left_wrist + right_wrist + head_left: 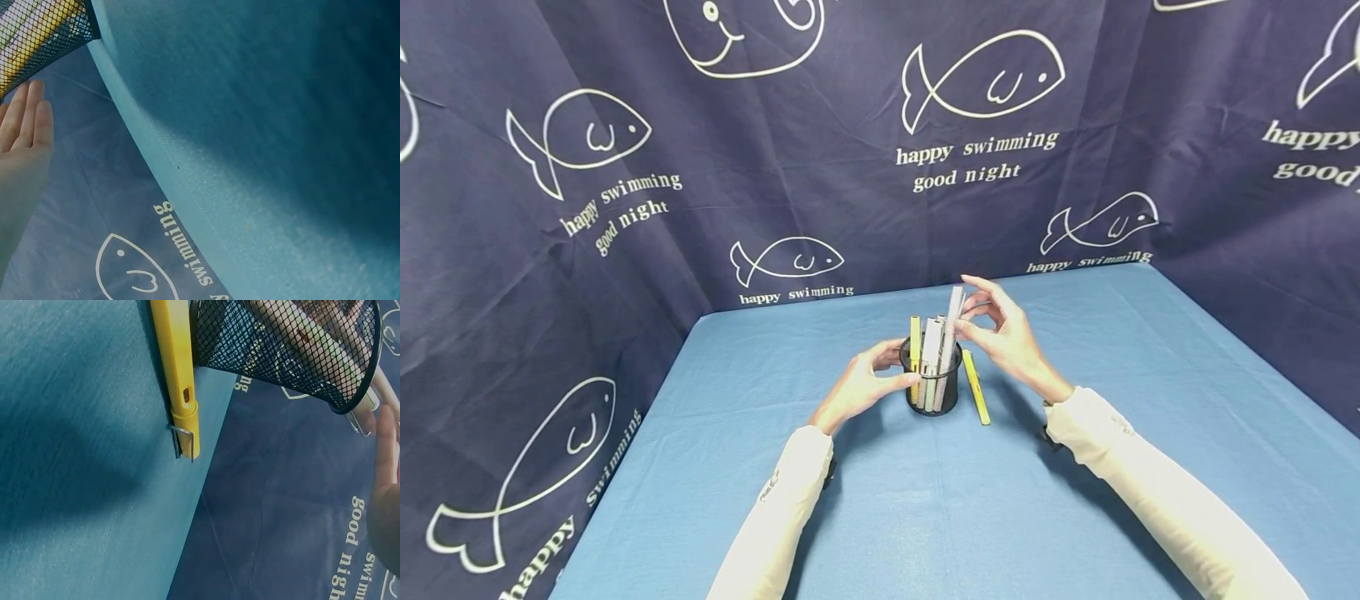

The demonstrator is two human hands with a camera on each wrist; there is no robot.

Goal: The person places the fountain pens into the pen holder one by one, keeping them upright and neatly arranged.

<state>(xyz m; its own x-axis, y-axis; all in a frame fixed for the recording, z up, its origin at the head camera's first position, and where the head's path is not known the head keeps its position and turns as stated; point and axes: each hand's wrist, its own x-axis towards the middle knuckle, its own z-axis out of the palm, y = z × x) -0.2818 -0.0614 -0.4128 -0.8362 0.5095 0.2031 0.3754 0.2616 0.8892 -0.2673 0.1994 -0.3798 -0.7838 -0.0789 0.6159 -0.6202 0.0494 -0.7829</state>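
A black mesh pen cup [951, 398] stands on the table, holding several pale pens and a yellow pen [915, 337]. My left hand [867, 379] grips the cup from the left, thumb at the front and fingers round the far side. At the cup's upper right, my right hand [1006, 335] pinches a pale pen [954, 307] that stands taller than the others; its lower part is within the cup. Beside the cup lies another yellow pen [977, 387], whose metal clip shows in the right wrist view. The left wrist view catches only a corner of the mesh, above the left fingers [28, 122].
Blue cloth [910, 517] covers the table. Dark blue curtains [865, 200] with white fish drawings and lettering hang at the back and both sides, close behind the table's far edge.
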